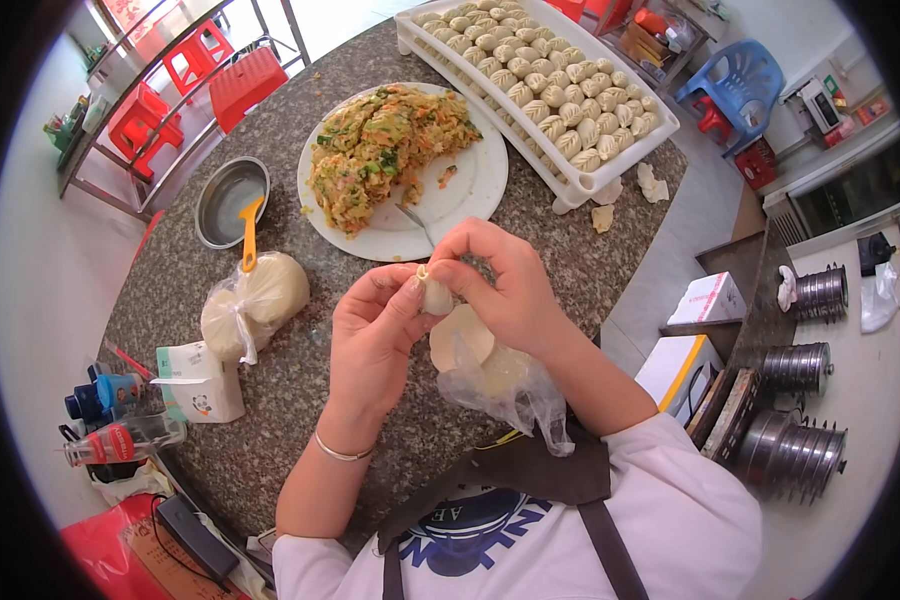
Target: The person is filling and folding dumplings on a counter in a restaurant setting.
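Note:
Between both hands is a small dumpling [436, 297] of pale dough, its top edge pinched. My left hand [381, 322] cups its side, with the thumb against it. The thumb and index finger of my right hand [491, 281] pinch the dough at the top. Just below lie round dough wrappers [461, 337], partly under a clear plastic bag [521, 390]. Beyond the hands stands a white plate [480, 187] with a heap of chopped vegetable filling [382, 150] and a metal utensil, its far end hidden by my right hand. Rows of pleated dumplings [551, 94] fill a white plastic tray [495, 97].
On the speckled stone table [292, 442], a metal bowl [232, 195] with a yellow-handled tool stands at the left, near bagged dough [270, 296], a tissue pack [202, 382] and a glass bottle [124, 441]. Dough scraps [651, 184] lie beside the tray.

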### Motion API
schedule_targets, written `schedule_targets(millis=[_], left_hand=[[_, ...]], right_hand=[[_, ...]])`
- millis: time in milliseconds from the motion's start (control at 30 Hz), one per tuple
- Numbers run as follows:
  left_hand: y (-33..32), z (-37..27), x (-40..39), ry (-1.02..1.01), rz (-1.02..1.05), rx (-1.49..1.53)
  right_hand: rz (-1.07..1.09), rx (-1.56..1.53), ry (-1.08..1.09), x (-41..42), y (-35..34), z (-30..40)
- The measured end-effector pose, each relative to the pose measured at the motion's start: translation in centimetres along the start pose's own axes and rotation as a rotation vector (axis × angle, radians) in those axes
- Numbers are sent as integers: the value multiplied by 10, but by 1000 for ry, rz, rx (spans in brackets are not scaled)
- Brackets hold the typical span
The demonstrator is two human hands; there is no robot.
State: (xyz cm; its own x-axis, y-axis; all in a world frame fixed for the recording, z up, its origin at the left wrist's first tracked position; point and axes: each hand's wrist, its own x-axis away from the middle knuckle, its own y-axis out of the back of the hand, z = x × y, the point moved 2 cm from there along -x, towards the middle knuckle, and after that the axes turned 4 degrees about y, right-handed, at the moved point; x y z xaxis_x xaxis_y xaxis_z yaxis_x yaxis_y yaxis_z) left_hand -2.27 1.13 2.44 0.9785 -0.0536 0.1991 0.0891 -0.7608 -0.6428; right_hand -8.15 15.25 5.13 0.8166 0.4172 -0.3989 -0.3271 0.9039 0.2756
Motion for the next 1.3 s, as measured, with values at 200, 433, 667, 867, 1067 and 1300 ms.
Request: schedule_targets(millis=[200, 433, 667, 867, 1067, 1300], left_hand=[[0, 0, 0, -14, 10, -25], [-4, -5, 3, -130, -35, -173], [-9, -10, 2, 84, 36, 4], [0, -9, 2, 254, 102, 129], [-2, -4, -2, 234, 94, 176], [-16, -11, 4, -107, -57, -124]], right_hand=[[28, 25, 63, -1, -4, -6], [8, 59, 102, 0, -5, -6], [-34, 19, 53, 0, 3, -6], [40, -382, -141, -7, 12, -20], [61, -496, -195, -4, 13, -31], [254, -255, -190, -23, 24, -21]])
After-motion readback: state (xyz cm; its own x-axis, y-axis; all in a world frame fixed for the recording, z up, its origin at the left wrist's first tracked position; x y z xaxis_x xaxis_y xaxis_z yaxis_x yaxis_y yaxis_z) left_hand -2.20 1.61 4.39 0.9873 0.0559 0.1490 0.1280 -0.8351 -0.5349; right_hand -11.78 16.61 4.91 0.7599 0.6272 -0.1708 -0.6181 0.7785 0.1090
